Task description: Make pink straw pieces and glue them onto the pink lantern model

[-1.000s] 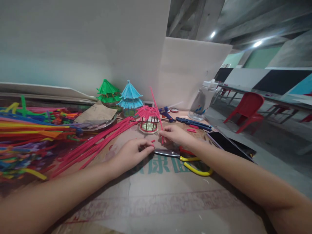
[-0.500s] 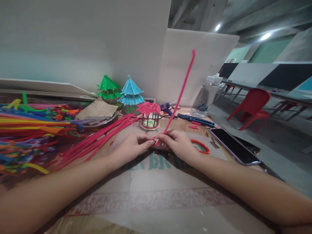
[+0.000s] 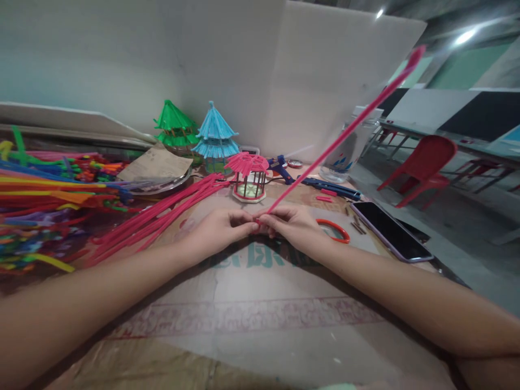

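on the surface [image 3: 252,352], a bundle of pink pipe cleaners [image 3: 166,211] lies left of a small pink-roofed pavilion [image 3: 249,184]. nearer the person, the left hand [image 3: 217,227] and right hand [image 3: 294,225] meet, fingertips pinching the lower end of a long pink pipe cleaner [image 3: 325,155] that slants up rightward.
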Tool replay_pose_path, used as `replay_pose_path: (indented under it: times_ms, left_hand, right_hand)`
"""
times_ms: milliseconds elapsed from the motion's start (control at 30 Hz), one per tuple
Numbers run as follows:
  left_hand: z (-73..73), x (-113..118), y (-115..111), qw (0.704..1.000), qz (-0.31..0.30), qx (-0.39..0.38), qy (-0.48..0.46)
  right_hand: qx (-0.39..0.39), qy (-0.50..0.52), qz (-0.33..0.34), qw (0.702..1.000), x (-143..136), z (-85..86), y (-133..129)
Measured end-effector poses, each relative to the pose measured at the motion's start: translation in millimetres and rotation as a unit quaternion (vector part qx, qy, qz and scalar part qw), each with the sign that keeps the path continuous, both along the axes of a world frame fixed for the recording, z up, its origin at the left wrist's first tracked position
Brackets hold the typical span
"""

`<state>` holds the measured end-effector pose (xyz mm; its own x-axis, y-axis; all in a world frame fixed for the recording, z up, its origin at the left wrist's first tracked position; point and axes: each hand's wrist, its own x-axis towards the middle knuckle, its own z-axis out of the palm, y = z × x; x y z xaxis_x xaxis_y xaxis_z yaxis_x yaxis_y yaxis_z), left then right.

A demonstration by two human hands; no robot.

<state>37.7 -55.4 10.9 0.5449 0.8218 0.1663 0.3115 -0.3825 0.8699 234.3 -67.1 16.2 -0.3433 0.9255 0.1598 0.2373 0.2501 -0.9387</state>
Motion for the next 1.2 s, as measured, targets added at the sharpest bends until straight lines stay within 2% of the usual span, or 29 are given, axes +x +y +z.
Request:
replay_pose_path:
  times_ms: [133, 300, 433, 600, 700, 900, 1100, 1200]
  left_hand:
    - [1.8, 0.3, -1.7, 1.0, 0.017, 0.001, 0.008]
    - [3.5, 1.2, -4.6, 1.0, 0.024, -0.016, -0.005]
    - [5.6, 1.1, -6.2, 0.999, 0.037, -0.009, 0.005]
    - [3.7, -0.1, -3.8, 1.0, 0.017, -0.011, -0.021]
    - [2.1, -0.1, -2.6, 1.0, 0.013, -0.009, -0.024]
    - [-0.1, 0.6, -1.7, 1.0, -0.004, -0.02, -0.02]
    - [-0.2, -1.0, -4.1, 0.999, 0.009, -0.038, 0.019]
    - [3.7, -0.7, -8.2, 0.999, 0.012, -0.004, 0.052]
  right_hand:
    - [0.003, 0.011, 0.003, 1.0, -2.1, -0.4, 0.1]
    - [0.028, -0.048, -0.038, 0.998, -1.8, 1.0, 0.6]
    - [0.03, -0.053, -0.011, 0.998, -2.1, 3.5, -1.2]
    - [0.033, -0.039, -0.003, 0.999, -1.4, 1.1, -0.8]
    - [0.059, -0.052, -0.006, 0.997, -0.4, -0.3, 0.1]
    - [0.115, -0.116, -0.052, 0.985, -2.8, 5.4, -3.3]
    - [0.171, -0.157, -0.021, 0.972, -3.0, 12.1, -9.7]
    - [0.234, -0.216, 0.016, 0.948, 6.0, 15.8, -4.5]
